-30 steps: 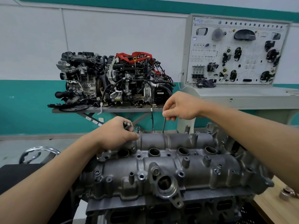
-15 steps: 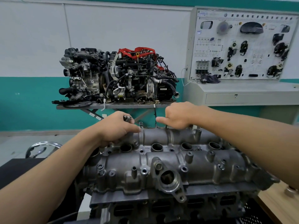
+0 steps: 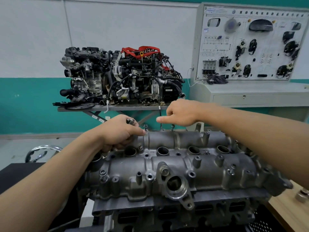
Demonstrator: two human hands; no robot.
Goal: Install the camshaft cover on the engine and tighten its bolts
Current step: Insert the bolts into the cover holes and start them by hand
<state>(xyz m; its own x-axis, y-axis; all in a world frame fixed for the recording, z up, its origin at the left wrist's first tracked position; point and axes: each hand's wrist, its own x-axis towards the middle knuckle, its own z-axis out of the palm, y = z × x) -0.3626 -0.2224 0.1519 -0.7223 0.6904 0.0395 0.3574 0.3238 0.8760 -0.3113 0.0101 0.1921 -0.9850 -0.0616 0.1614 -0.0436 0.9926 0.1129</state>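
The grey cast camshaft cover sits on the engine in front of me. My left hand rests on the cover's far left end, curled around dark bolts whose heads stick out above the knuckles. My right hand hovers above the cover's far edge, index finger pointing left, with nothing visible in it. Two bolts stand upright in holes along the far edge, one by my left fingertips and one under my right hand. Another bolt sits in the near left corner.
A second engine stands on a metal table against the back wall. At the right are a training panel and its grey cabinet. A wooden bench with a metal fitting is at the lower right. A chrome ring lies at the left.
My right hand let go of the bolt it was lowering into the far-edge hole and rose with its index finger stretched out. My left hand stayed on the cover.
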